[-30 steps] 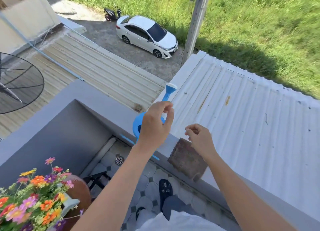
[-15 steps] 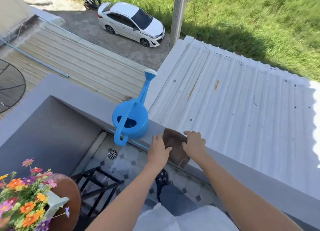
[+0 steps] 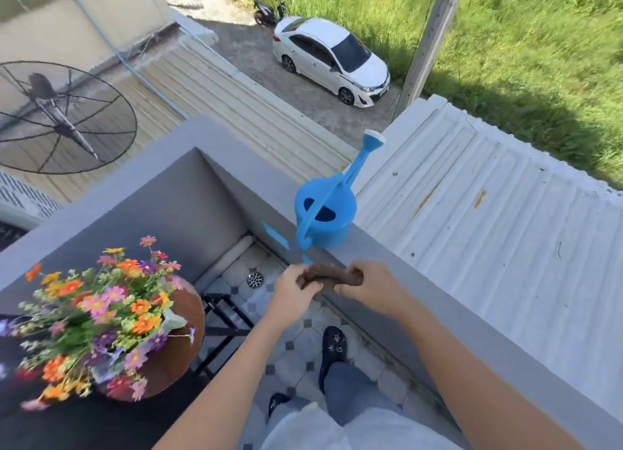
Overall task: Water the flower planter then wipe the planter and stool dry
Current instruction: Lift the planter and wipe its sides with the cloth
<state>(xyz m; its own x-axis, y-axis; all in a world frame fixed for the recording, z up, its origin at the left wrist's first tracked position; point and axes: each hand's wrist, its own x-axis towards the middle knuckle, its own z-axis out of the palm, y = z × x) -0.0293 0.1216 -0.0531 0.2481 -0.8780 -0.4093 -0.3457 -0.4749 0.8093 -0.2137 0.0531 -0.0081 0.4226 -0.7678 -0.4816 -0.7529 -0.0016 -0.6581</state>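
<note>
Both hands, left hand [image 3: 292, 289] and right hand [image 3: 372, 285], grip a bunched brown cloth [image 3: 332, 276] near the blue watering can [image 3: 325, 215] on the wall ledge [image 3: 387, 247].

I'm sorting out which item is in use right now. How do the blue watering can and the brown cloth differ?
The watering can is bright blue, rigid and upright; the cloth is dark brown, soft and bunched into a roll. The watering can stands untouched on the ledge; the cloth is gripped at its ends by the left hand and right hand. Both are beside the ledge.
</note>
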